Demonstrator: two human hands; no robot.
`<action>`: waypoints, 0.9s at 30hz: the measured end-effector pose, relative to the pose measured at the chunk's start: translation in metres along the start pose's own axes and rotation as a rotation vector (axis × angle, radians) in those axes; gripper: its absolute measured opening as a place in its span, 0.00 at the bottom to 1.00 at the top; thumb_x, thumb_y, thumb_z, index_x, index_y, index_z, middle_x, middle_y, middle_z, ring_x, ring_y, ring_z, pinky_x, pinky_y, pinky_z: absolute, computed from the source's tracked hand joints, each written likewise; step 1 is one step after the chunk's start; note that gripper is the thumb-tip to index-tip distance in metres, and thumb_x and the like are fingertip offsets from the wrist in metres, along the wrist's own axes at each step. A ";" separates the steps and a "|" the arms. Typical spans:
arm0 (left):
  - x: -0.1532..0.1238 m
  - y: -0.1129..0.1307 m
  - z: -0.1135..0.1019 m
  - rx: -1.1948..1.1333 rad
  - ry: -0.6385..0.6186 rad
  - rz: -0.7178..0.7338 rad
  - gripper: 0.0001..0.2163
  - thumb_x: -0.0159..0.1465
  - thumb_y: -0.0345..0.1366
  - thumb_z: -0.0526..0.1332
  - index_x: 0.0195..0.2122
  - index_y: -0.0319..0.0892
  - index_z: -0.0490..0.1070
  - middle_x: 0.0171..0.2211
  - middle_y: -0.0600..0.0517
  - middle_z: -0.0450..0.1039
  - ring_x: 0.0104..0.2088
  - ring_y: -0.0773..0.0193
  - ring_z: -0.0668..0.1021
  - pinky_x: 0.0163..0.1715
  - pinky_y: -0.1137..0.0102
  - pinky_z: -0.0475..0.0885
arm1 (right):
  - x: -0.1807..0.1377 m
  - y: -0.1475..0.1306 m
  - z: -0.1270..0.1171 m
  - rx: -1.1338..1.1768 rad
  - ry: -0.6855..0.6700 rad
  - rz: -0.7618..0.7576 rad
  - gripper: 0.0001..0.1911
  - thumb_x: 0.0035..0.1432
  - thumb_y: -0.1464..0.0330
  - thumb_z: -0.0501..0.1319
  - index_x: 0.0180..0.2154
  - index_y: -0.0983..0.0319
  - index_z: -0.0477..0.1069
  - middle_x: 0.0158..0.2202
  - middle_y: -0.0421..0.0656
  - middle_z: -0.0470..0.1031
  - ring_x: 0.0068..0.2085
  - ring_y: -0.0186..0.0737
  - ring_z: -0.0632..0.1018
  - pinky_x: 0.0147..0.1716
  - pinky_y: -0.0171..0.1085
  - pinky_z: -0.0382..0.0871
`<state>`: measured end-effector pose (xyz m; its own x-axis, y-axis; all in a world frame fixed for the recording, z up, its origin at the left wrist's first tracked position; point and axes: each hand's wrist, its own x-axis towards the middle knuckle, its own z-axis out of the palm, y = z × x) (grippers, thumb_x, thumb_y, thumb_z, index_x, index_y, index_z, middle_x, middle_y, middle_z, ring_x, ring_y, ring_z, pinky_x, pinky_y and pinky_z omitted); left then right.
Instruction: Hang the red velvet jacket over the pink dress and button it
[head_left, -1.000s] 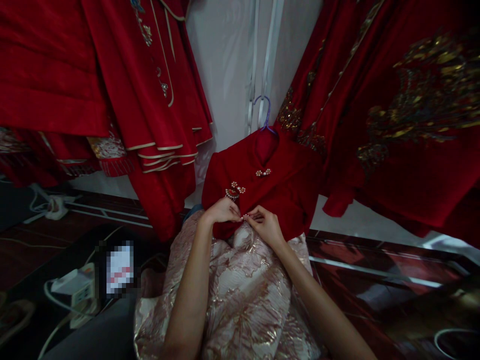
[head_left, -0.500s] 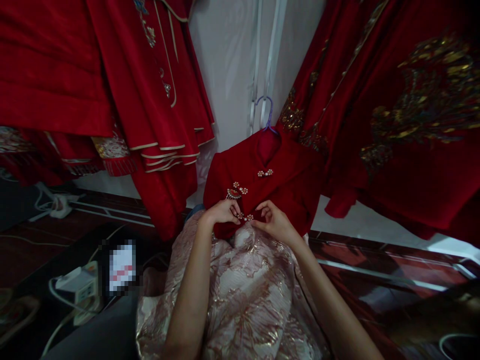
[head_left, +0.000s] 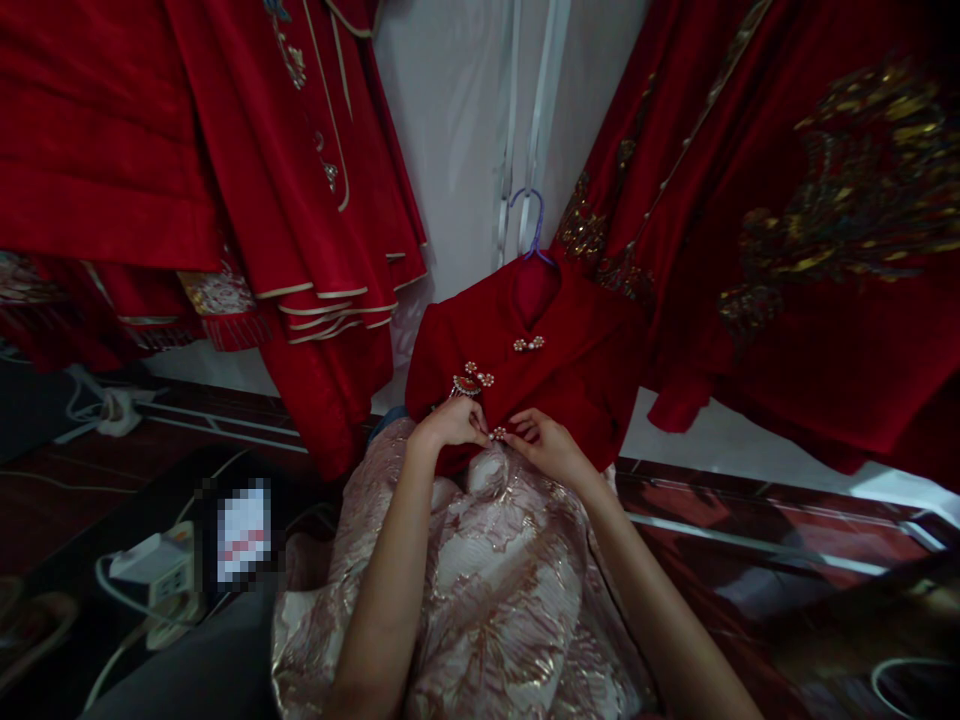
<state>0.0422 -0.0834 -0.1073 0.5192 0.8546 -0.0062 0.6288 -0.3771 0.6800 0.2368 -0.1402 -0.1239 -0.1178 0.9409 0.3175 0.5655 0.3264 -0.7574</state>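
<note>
A small red velvet jacket (head_left: 570, 350) hangs on a purple hanger (head_left: 531, 225), its lower part resting on my lap. Pearl clasps run down its front: one near the collar (head_left: 527, 344), a second with a fan-shaped ornament (head_left: 471, 381). My left hand (head_left: 450, 422) and my right hand (head_left: 547, 445) meet at a third pearl clasp (head_left: 498, 433) near the hem. Both hands pinch it, fingertips pressed together on the fabric edge. A pink and gold brocade skirt (head_left: 480, 580) lies under my forearms.
Red embroidered gowns hang at left (head_left: 225, 180) and right (head_left: 810, 230), with a white garment cover (head_left: 465, 130) between them. A power strip with cables (head_left: 154, 575) sits on the dark floor at left. A red glossy surface (head_left: 735, 540) lies to the right.
My right hand's fingers, slightly lifted off half a second ago, have closed back onto the lowest clasp. My left hand has stayed at the clasp.
</note>
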 end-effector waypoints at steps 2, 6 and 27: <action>-0.001 0.002 0.000 0.018 0.001 0.007 0.13 0.43 0.41 0.68 0.27 0.38 0.73 0.25 0.51 0.75 0.25 0.67 0.74 0.24 0.75 0.64 | 0.000 0.003 0.005 -0.032 -0.009 0.006 0.13 0.51 0.64 0.62 0.39 0.63 0.70 0.35 0.46 0.75 0.33 0.36 0.74 0.34 0.37 0.70; 0.001 0.001 0.002 0.070 0.033 0.061 0.12 0.46 0.41 0.67 0.27 0.37 0.72 0.25 0.51 0.75 0.25 0.67 0.74 0.24 0.75 0.64 | 0.000 0.002 0.010 -0.015 -0.034 -0.016 0.09 0.51 0.66 0.61 0.36 0.63 0.71 0.34 0.45 0.75 0.34 0.36 0.75 0.35 0.36 0.70; 0.001 0.006 -0.001 0.016 0.131 0.133 0.05 0.49 0.33 0.63 0.26 0.37 0.71 0.25 0.51 0.75 0.28 0.66 0.75 0.28 0.74 0.66 | 0.002 0.007 0.021 0.144 0.052 0.033 0.09 0.47 0.63 0.63 0.29 0.61 0.67 0.27 0.41 0.76 0.29 0.36 0.78 0.30 0.33 0.70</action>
<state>0.0461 -0.0848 -0.1025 0.5189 0.8358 0.1794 0.5694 -0.4945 0.6567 0.2233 -0.1339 -0.1410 -0.0567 0.9466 0.3175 0.4455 0.3086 -0.8404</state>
